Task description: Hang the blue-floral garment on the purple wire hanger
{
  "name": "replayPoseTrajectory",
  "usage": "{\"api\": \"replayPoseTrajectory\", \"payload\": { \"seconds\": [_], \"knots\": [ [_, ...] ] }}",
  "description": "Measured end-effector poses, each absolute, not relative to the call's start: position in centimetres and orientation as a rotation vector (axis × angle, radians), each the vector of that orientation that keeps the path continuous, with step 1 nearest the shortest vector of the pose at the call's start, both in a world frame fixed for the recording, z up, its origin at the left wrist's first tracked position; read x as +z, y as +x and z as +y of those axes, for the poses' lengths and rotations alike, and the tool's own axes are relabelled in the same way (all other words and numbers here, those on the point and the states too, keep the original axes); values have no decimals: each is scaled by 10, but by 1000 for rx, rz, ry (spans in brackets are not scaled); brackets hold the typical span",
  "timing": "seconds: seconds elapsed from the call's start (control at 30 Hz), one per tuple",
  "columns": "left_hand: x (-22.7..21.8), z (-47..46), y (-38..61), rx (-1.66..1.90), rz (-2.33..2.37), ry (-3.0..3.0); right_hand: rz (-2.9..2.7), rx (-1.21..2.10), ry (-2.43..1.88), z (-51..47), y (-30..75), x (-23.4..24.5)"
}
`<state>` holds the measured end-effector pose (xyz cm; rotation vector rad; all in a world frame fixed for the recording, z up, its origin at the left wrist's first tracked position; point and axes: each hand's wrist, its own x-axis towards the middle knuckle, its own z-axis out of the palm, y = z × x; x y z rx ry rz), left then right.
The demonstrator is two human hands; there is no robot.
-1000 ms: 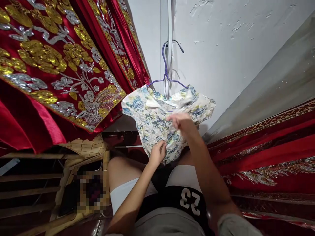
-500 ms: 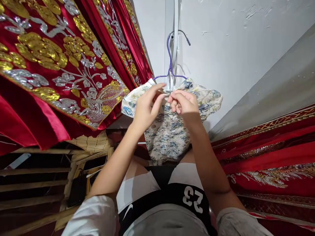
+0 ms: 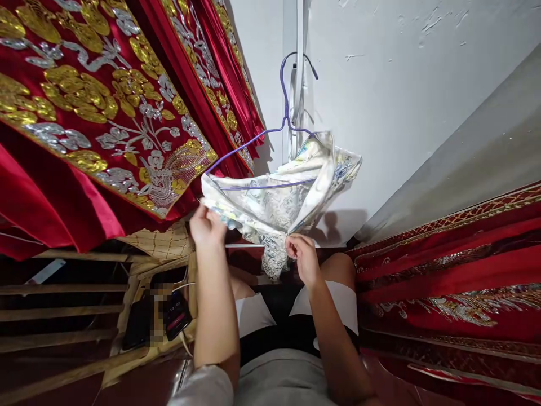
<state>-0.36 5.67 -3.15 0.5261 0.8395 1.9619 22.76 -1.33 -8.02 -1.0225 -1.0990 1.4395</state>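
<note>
A small white garment [image 3: 279,200] with a blue and yellow flower print hangs on a purple wire hanger [image 3: 284,113] hooked on the white wall. The cloth is pulled open, so its pale inside and the hanger's lower bar show. My left hand [image 3: 206,225] is closed on the garment's left edge. My right hand [image 3: 301,255] pinches the lower edge near the middle, just above my knees.
Red satin cloth with gold and silver embroidery [image 3: 97,113] hangs at the left, and more of it lies at the right [image 3: 456,282]. A wooden frame [image 3: 84,293] stands at the lower left, with a dark phone [image 3: 177,313] and a cable on it.
Both hands have dropped from the garment's collar at the hanger to its lower edges. The garment is now spread open and turned, with its inside showing.
</note>
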Motion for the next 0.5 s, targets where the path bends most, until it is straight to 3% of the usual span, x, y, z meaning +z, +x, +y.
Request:
{"api": "replayPoseTrajectory", "payload": {
  "seconds": [0.2, 0.33, 0.5],
  "knots": [
    [-93, 15, 56, 1883, 941, 480, -1289, 1491, -1139, -25, 259, -86],
    [-73, -6, 81, 1847, 846, 827, -1420, 1315, -1193, -17, 270, -75],
    [-29, -28, 103, 1376, 976, 1773, -1402, 1725, -817, -5, 257, -46]
  ]
}}
